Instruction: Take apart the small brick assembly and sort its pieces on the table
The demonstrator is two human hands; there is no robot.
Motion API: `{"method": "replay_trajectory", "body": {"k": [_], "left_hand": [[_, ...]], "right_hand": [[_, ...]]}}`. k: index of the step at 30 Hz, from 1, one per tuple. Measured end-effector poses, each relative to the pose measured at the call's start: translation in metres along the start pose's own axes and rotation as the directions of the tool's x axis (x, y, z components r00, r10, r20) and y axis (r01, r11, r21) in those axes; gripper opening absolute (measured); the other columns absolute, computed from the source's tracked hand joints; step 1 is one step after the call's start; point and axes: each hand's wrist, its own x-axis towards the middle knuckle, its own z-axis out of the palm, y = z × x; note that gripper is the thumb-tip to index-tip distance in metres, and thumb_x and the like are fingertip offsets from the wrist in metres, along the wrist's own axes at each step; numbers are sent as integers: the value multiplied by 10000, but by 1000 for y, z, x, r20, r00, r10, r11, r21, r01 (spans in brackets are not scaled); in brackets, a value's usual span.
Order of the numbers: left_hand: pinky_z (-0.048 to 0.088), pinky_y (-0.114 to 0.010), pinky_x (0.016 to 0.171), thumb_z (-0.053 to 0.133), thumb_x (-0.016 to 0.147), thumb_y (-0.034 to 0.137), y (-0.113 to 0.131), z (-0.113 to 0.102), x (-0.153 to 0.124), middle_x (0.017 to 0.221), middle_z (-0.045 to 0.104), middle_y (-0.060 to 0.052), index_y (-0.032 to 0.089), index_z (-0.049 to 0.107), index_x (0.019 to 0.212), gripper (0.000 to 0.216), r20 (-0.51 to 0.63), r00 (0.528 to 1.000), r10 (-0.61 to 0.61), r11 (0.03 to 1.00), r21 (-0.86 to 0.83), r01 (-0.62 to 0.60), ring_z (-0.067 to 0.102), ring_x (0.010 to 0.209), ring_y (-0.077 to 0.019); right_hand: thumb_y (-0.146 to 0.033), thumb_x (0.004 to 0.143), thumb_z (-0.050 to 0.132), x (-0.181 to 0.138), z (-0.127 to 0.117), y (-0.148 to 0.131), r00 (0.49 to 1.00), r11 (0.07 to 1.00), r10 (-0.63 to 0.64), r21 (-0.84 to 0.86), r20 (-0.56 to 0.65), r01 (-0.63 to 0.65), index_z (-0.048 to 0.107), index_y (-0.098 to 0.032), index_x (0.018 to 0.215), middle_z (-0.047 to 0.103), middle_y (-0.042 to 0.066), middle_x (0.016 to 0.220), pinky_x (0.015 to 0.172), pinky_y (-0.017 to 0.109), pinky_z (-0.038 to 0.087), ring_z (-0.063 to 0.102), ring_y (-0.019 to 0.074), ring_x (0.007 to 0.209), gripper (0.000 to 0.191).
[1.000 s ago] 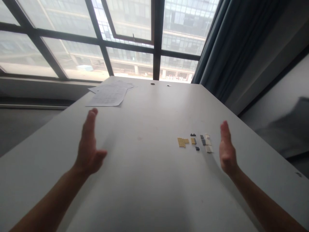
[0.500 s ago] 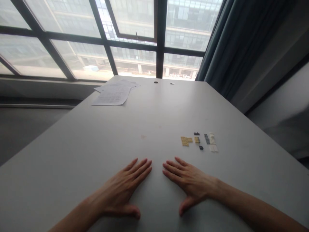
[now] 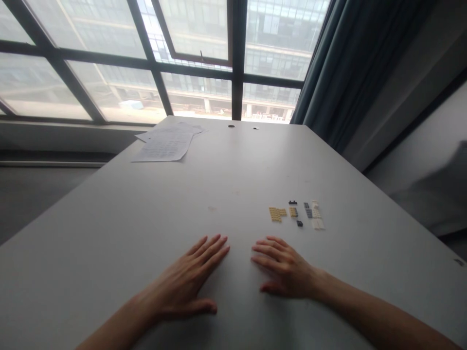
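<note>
My left hand [image 3: 191, 277] rests palm down on the white table [image 3: 153, 209], fingers outstretched and thumb apart, holding nothing. Across a narrow gap is my right hand [image 3: 282, 267], its fingers a little bent and spread, with nothing in it. Beyond the right hand lie small building bricks in groups: yellow bricks [image 3: 276, 214], a yellow and grey cluster [image 3: 293, 212], a black long piece [image 3: 292, 202], a small black brick [image 3: 299, 223], grey bricks [image 3: 308, 213] and white bricks [image 3: 316, 209]. Neither hand touches them.
Printed paper sheets [image 3: 164, 146] lie at the table's far left. Two small round dark spots, one a hole-like disc [image 3: 231, 126], sit near the far edge. Large windows [image 3: 197, 92] stand behind, with a dark curtain [image 3: 328, 63] on the right.
My right hand has lifted slightly, its fingers bending and its thumb drawing in. My left hand stays flat, its thumb slightly farther forward. The view has shifted a little to the right.
</note>
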Motion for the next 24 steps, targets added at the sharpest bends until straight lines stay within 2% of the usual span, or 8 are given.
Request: {"method": "replay_trajectory", "body": {"k": [2, 4, 6, 8, 11, 13, 20, 24], "left_hand": [[179, -507, 1153, 511, 780, 683, -4, 5, -2, 1545, 203, -95, 230, 84, 1500, 951, -65, 998, -18, 999, 34, 20, 205, 1407, -315], [200, -505, 1147, 515, 824, 612, -10, 10, -5, 1527, 265, -88, 243, 131, 1494, 856, -140, 989, -47, 996, 72, 58, 244, 1396, -305], [215, -505, 1138, 506, 855, 557, -17, 14, -7, 1511, 306, -84, 251, 159, 1489, 785, -196, 975, -101, 986, 108, 124, 274, 1385, -297], [221, -508, 1131, 495, 860, 556, -22, 17, -8, 1505, 317, -90, 245, 156, 1490, 780, -217, 965, -149, 975, 133, 181, 286, 1379, -296], [199, -516, 1132, 484, 846, 598, -26, 19, -7, 1507, 312, -94, 235, 144, 1492, 816, -203, 963, -175, 966, 156, 208, 280, 1380, -302], [184, -516, 1136, 478, 833, 628, -27, 21, -6, 1509, 308, -96, 231, 153, 1491, 835, -208, 962, -176, 964, 160, 211, 277, 1381, -307], [182, -495, 1133, 452, 761, 742, -42, 19, 2, 1511, 291, -132, 197, 127, 1497, 971, -206, 949, -237, 949, 160, 272, 274, 1380, -324], [182, -473, 1136, 450, 728, 776, -58, 14, 11, 1522, 241, -168, 146, 80, 1498, 1061, -199, 935, -292, 933, 158, 325, 237, 1395, -322]], "right_hand": [[-544, 846, 546, -16, -1, 18, 973, 986, 112, -100, -204, -134, 511, -205, 1279, 511, 132, 1341, 1101, 478, 281, 394, 281, 1307, 551], [-594, 809, 563, -38, -7, 45, 890, 923, 259, -176, -374, -343, 490, -203, 1292, 462, 157, 1367, 1088, 511, 288, 340, 319, 1335, 626], [-702, 759, 529, -63, -16, 76, 793, 805, 418, -224, -444, -550, 412, -175, 1363, 380, 195, 1419, 1077, 560, 273, 279, 370, 1357, 810], [-781, 730, 458, -86, -24, 105, 744, 724, 527, -242, -410, -646, 324, -154, 1421, 289, 215, 1472, 1066, 590, 264, 217, 400, 1377, 942], [-817, 708, 427, -97, -28, 133, 776, 738, 588, -240, -228, -630, 230, -131, 1464, 258, 227, 1490, 1078, 567, 264, 218, 386, 1384, 1040], [-815, 694, 456, -86, -26, 140, 814, 778, 567, -245, -124, -579, 245, -126, 1463, 273, 223, 1488, 1094, 549, 248, 226, 373, 1385, 1054], [-783, 654, 563, 22, -10, 114, 928, 921, 368, -163, 58, -355, 411, -190, 1397, 362, 157, 1458, 1123, 528, 196, 245, 372, 1372, 963], [-687, 735, 580, 88, 9, 84, 971, 974, 224, -59, 82, -220, 437, -196, 1370, 352, 145, 1465, 1125, 521, 193, 244, 356, 1375, 815]]}}
